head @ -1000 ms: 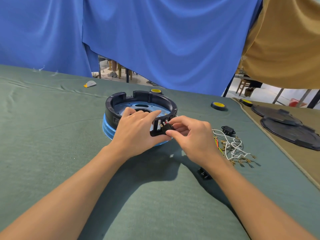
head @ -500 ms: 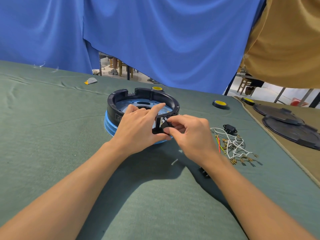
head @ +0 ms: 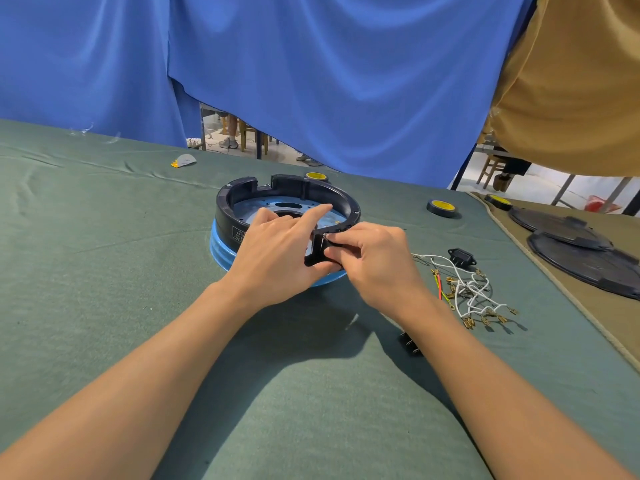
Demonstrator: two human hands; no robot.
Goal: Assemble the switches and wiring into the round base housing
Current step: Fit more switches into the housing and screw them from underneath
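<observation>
The round base housing [head: 242,199], a black ring on a blue rim, sits mid-table. My left hand [head: 277,251] lies over its near wall, index finger stretched into the ring and thumb under a black switch panel [head: 316,251] at the front cutout. My right hand [head: 377,261] pinches a small black switch [head: 333,241] against that panel; most of the switch is hidden by my fingers. A bundle of white, red and yellow-green wires [head: 465,289] with brass terminals lies to the right, beside a black socket [head: 461,257]. Another small black switch [head: 411,344] lies by my right forearm.
Yellow-and-black tape rolls [head: 442,207] stand behind and to the right of the housing. Two black round covers [head: 585,261] rest on a tan mat at the far right. A small grey and orange scrap [head: 183,161] lies at the back left. Blue curtains hang behind the table.
My right hand has pushed the switch in closer against the panel at the front cutout. The left hand has kept its hold on the housing wall.
</observation>
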